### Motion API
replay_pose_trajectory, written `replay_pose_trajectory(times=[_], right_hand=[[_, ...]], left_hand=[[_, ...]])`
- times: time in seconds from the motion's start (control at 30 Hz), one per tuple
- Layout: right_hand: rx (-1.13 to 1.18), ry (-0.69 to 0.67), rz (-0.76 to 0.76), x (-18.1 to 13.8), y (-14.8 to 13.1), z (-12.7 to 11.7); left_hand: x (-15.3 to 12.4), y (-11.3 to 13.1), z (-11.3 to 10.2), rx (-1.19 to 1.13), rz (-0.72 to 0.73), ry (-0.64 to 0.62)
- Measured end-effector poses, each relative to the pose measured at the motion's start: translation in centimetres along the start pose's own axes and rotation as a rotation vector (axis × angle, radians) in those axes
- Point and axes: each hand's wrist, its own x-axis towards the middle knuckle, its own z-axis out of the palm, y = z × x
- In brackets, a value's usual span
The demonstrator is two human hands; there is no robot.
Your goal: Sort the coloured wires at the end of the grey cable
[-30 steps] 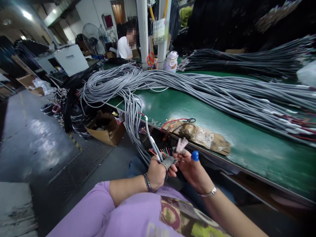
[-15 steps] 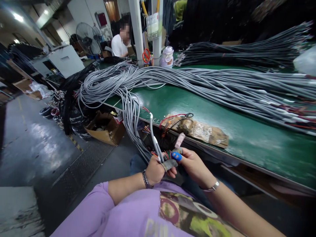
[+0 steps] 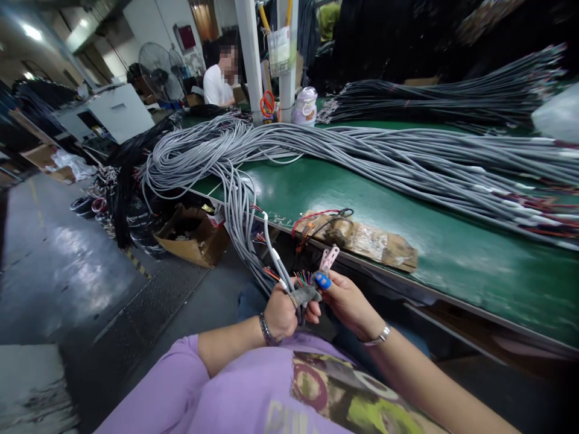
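Observation:
My left hand point(image 3: 279, 312) is closed around the ends of several grey cables point(image 3: 274, 250), which rise out of the fist. A grey cover wraps its thumb. Just above that thumb, thin coloured wires point(image 3: 303, 278) fan out from a stripped end. My right hand point(image 3: 350, 299), with a blue cover point(image 3: 322, 281) on its thumb, pinches beside those wires. From its fingers sticks up a small pink tool point(image 3: 330, 258) with two flat arms and holes in them; its lower part is hidden. Whether the right fingertips touch the wires I cannot tell.
A long bundle of grey cables point(image 3: 362, 147) lies over the green table point(image 3: 312, 184) and hangs off its front edge. A taped cardboard strip point(image 3: 380, 244) lies by that edge. An open carton point(image 3: 194, 244) stands below. A person in white point(image 3: 217, 84) sits behind the post.
The pink tool has turned, so its two arms now show apart. My right hand has shifted slightly left, and the upright cables lean further left.

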Motion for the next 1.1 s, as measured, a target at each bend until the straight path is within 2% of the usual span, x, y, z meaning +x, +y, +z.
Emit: replay_pose_trajectory(times=[0.1,0.17,0.4,0.53,0.6,0.8,1.1], right_hand=[[0.033,0.011,0.017,0.2,0.2,0.7],[0.037,0.039,0.014,0.2,0.2,0.9],[0.094,0.192,-0.016,-0.1,0.5,0.2],[0.111,0.051,0.007,-0.7,-0.1,0.7],[0.096,0.027,0.007,-0.8,-0.5,1.2],[-0.024,0.118,-0.024,-0.5,-0.5,1.9],[-0.066,0.237,-0.104,-0.8,0.0,1.9]], left_hand=[[-0.1,0.1,0.1,0.027,-0.021,-0.012],[-0.2,0.3,0.2,0.034,-0.005,0.023],[-0.1,0.4,0.2,0.009,0.061,0.114],[0.1,0.2,-0.1,0.011,0.061,0.105],[0.1,0.1,-0.1,0.038,0.045,0.097],[0.0,0.0,0.0,0.068,0.020,0.109],[-0.1,0.3,0.5,0.017,0.040,0.161]])
